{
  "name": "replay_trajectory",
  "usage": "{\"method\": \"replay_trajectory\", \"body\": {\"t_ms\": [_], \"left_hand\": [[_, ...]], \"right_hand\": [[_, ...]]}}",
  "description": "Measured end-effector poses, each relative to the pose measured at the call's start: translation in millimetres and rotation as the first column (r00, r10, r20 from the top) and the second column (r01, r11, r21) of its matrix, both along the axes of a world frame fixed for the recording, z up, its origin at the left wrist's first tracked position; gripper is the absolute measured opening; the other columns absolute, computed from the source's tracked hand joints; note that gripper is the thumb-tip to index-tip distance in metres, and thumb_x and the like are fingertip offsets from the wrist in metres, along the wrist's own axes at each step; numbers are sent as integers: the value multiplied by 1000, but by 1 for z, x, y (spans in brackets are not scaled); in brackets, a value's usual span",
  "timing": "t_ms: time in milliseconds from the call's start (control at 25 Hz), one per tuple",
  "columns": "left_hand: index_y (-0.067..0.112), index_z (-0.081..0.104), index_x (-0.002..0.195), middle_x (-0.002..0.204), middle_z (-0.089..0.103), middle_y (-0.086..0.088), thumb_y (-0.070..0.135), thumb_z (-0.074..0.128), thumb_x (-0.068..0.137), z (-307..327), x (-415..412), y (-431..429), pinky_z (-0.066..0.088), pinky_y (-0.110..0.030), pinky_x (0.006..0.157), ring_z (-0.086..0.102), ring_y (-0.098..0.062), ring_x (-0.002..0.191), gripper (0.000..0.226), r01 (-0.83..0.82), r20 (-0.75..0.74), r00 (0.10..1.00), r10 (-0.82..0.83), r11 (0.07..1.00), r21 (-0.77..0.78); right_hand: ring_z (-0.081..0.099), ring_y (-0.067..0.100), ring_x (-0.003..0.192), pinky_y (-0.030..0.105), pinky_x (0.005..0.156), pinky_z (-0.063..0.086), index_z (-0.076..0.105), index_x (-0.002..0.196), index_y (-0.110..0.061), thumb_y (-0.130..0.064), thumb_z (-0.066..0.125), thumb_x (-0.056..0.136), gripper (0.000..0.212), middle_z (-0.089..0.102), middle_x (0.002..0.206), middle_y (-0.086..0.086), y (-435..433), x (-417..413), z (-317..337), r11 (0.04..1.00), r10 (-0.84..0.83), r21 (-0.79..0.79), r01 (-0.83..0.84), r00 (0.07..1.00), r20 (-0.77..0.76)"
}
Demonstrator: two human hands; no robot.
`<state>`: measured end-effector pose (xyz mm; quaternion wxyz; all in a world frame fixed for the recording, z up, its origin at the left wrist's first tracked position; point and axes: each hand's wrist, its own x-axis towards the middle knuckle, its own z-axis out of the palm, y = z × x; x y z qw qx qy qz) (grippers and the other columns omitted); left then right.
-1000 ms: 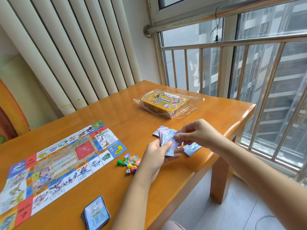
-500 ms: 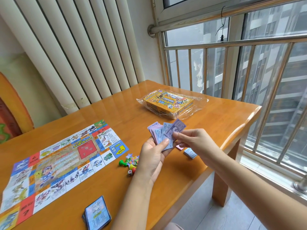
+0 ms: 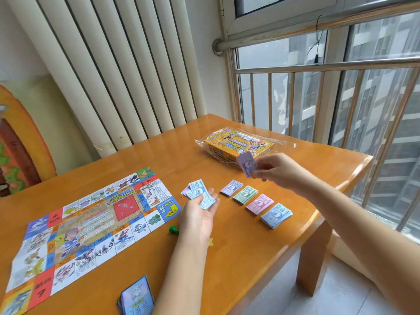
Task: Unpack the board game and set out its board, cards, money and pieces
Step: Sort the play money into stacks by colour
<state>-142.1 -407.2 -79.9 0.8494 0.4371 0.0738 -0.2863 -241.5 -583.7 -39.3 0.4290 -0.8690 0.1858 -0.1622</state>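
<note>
Now purple note [image 3: 247, 165] off fan [image 3: 197, 194].

Daylit wooden table [image 3: 238, 253] stands beside a barred window [image 3: 318, 87], cream vertical blinds [image 3: 118, 71] behind.

Game board [image 3: 91, 223], blue corner square just left of the left hand [image 3: 197, 217]: "2000" over a yellow arrow, red squares farther left: "?", blue money stack [image 3: 276, 215] below the right hand [image 3: 279, 170]: "500", notes [image 3: 195, 189] held in the left hand, note [image 3: 246, 163] pinched in the right, box [image 3: 238, 144]: lettering unreadable.
</note>
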Motion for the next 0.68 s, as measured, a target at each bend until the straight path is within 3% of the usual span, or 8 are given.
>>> {"method": "replay_trajectory", "body": {"t_ms": [120,240,320,440,560,680], "left_hand": [[-9,41,129,118,54,-30,4,30,102,0,5,-6,46,-44,88,53,-41,115,32,-9,-57,998,10,999,31],[-7,44,123,108,55,-29,4,32,102,0,8,-14,46,-46,86,54,-42,108,26,0,-69,998,2,1000,30],[-6,45,118,111,55,-31,3,33,101,0,14,-19,47,-47,85,55,-43,107,23,-7,-67,998,10,999,36],[-3,45,113,101,60,-28,4,31,101,1,20,-21,51,-44,81,61,-39,95,19,18,-33,999,-16,997,69],[-1,45,116,96,64,-27,4,30,101,-3,22,-18,53,-37,70,65,-33,80,22,64,-12,998,-63,991,116],[-3,43,122,102,62,-30,3,29,101,-5,24,-17,53,-38,71,65,-35,80,26,83,9,996,-85,985,152]], "right_hand": [[38,14,56,27,51,28,50,66,-12,-13,49,97,32,45,61,1,-8,25,12,970,28,-233,-64,987,-156],[51,14,63,24,53,35,66,78,-15,-21,61,91,15,59,69,-2,-13,42,20,901,33,-419,-113,981,-193],[57,9,66,20,55,40,72,83,-19,-22,73,82,3,65,74,-7,-13,46,24,930,51,-354,-101,988,-148],[62,13,78,21,64,44,74,89,-19,-14,73,81,9,69,82,-4,-12,55,24,976,83,-193,-99,993,-88],[60,18,84,27,67,44,74,103,-22,-10,59,91,22,69,93,0,-14,66,18,959,66,-266,-97,990,-121],[58,19,83,25,63,44,72,103,-23,-5,51,93,29,65,92,-2,-14,74,9,939,125,-290,-185,969,-212]]}}
